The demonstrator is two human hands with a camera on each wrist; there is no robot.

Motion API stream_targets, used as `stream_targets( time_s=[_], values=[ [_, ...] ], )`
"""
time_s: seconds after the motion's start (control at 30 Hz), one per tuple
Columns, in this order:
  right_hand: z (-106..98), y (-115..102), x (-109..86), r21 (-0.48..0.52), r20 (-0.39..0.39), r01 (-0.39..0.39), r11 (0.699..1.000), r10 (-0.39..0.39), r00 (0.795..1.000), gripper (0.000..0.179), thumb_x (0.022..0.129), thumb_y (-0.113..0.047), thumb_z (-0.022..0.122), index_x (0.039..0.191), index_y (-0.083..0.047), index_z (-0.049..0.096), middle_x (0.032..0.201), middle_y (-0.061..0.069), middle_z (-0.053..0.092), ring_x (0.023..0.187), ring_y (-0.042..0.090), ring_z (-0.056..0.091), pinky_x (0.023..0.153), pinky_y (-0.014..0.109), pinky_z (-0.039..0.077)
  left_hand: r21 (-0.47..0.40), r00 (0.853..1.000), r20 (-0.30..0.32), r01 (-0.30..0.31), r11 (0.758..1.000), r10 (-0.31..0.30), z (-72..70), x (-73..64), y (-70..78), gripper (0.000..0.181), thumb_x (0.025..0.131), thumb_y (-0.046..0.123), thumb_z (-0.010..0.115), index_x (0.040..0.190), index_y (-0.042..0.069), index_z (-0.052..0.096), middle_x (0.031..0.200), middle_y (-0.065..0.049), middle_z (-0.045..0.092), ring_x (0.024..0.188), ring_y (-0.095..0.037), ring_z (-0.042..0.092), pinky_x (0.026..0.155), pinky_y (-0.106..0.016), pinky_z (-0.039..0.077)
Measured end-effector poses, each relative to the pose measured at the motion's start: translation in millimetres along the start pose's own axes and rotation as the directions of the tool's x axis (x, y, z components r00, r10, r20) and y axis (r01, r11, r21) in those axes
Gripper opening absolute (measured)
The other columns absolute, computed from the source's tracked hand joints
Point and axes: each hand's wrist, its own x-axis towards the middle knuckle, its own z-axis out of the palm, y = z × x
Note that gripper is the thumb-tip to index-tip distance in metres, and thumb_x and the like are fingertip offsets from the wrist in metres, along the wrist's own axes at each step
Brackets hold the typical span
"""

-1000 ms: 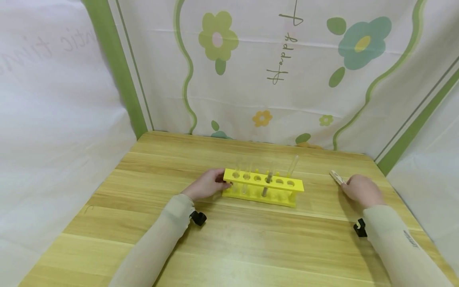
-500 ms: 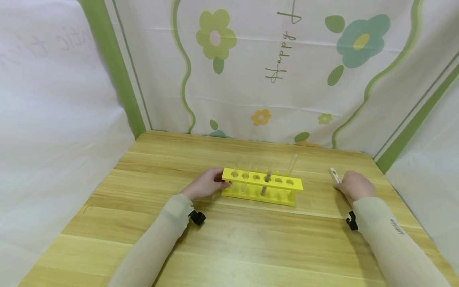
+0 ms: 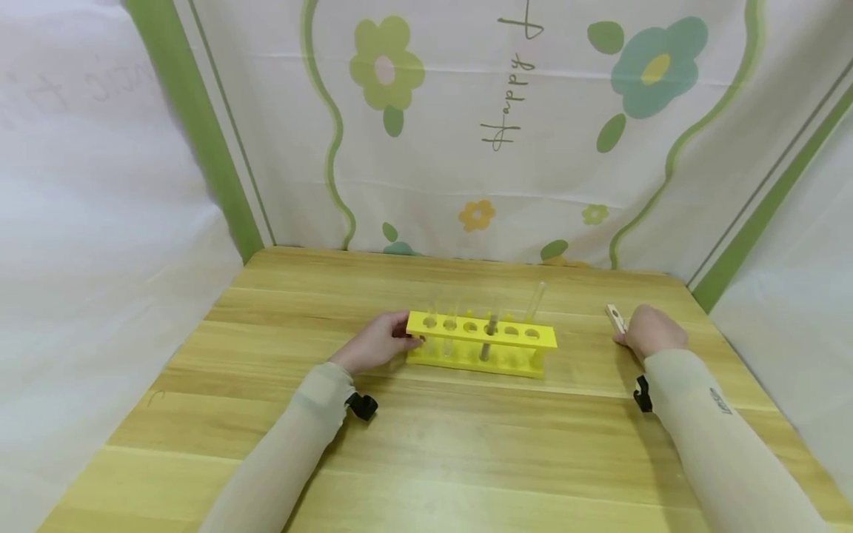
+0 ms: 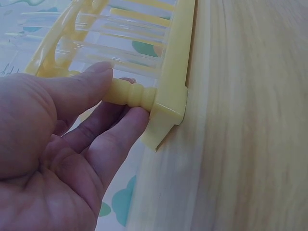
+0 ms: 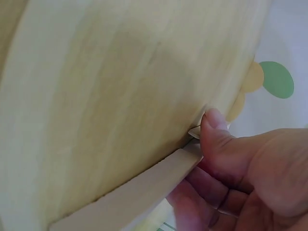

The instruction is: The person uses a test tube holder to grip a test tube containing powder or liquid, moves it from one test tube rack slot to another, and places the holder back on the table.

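A yellow test tube rack [image 3: 548, 337] stands upright on the table. My left hand [image 3: 378, 343] grips its left end; in the left wrist view the thumb and fingers close round the yellow end post [image 4: 139, 95]. Clear test tubes sit in the holes nearest that hand. A tube with dark contents [image 3: 485, 351] stands further right, and another clear tube [image 3: 536, 300] leans at the back right. At the right, my right hand [image 3: 656, 332] pinches a wooden test tube clamp [image 3: 616, 318] low at the tabletop. The right wrist view shows its long flat handle [image 5: 134, 192]; the fingers partly cover it.
The wooden table [image 3: 426, 459] reaches back to a white curtain [image 3: 560, 148] printed with flowers. More white cloth hangs along the left and right sides. A black wrist strap piece [image 3: 362, 406] sits on the left sleeve, with another [image 3: 643, 394] on the right.
My right hand has shifted left and slightly away from me, still at the clamp, which has turned a little. The left hand keeps its grip on the rack. The head view has shifted slightly.
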Motion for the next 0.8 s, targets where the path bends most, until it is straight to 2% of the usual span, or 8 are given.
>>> stream_targets(
  time_s=[0.23,0.53,0.8],
  values=[
    [0.2,-0.6,1.7,-0.01,-0.003,-0.019,1.0,0.019,1.0,0.041,0.088,-0.035,0.075,0.069,-0.006,0.053,0.07,0.012,0.054,0.064,0.025,0.05,0.059,0.04,0.043,-0.021,1.0,0.0,0.002,1.0,-0.002,0.4,0.4,1.4,0.015,0.098,0.016,0.065,0.113,0.017,0.064,0.108,-0.004,0.067,0.097,-0.02,0.063,0.082,-0.036,0.054],
    [0.3,-3.2,0.3,-0.014,0.007,-0.029,0.999,0.029,1.0,0.038,0.089,-0.032,0.075,0.075,-0.003,0.054,0.075,0.015,0.057,0.068,0.029,0.051,0.066,0.05,0.044,-0.025,1.0,-0.004,0.0,1.0,0.0,0.8,0.7,-0.9,0.018,0.097,0.016,0.066,0.115,0.019,0.064,0.109,0.0,0.068,0.096,-0.018,0.063,0.081,-0.033,0.055],
    [0.6,-3.3,-3.0,0.006,0.003,-0.006,1.0,0.006,1.0,0.037,0.09,-0.03,0.074,0.073,-0.004,0.054,0.07,0.013,0.055,0.063,0.027,0.049,0.058,0.041,0.043,-0.02,1.0,-0.01,0.013,1.0,-0.014,1.7,-0.5,2.1,0.019,0.097,0.016,0.065,0.116,0.019,0.064,0.11,-0.001,0.067,0.097,-0.019,0.062,0.083,-0.034,0.054]
  ],
)
